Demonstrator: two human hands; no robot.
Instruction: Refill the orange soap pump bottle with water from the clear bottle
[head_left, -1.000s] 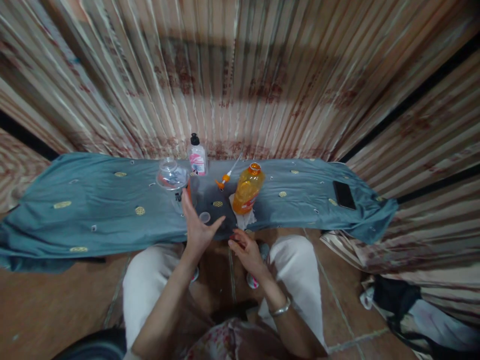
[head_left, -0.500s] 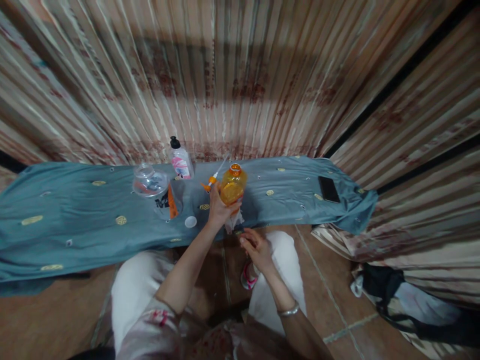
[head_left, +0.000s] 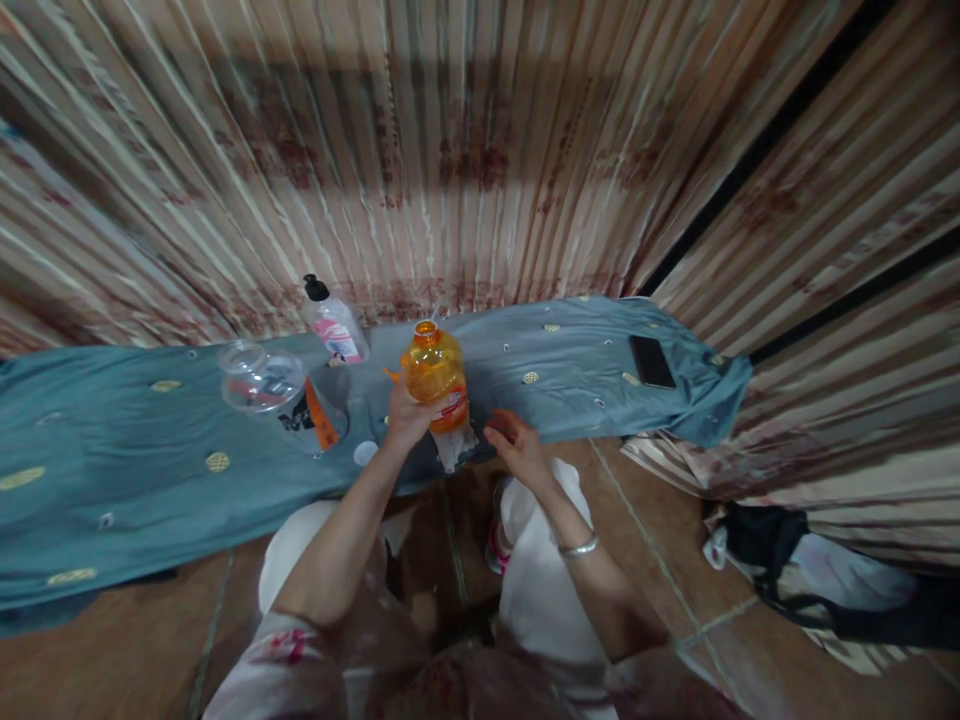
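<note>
My left hand (head_left: 407,414) grips an orange see-through bottle (head_left: 435,370) by its lower side; the bottle's mouth is uncapped and a red label shows near its base. Under the bottle, a crumpled whitish tissue or cloth (head_left: 453,446) hangs at the table's front edge. Behind the bottle lies an orange pump head (head_left: 391,375), mostly hidden, with its pale tube (head_left: 438,311) showing past the bottle. To the right, my right hand (head_left: 519,446) is raised with its fingers apart and slightly curled, holding nothing and not touching the bottle.
A blue-green cloth (head_left: 570,350) covers the narrow table. On the left stand a clear plastic jar (head_left: 262,380) with a black-and-orange print and a pink-labelled bottle with a black pump (head_left: 334,325). A white round lid (head_left: 365,453) lies near them. A black phone (head_left: 652,361) rests at right.
The orange bottle, in my left hand, now shows its red label. My right hand has risen from below the table edge and its fingers have spread. The view has shifted slightly.
</note>
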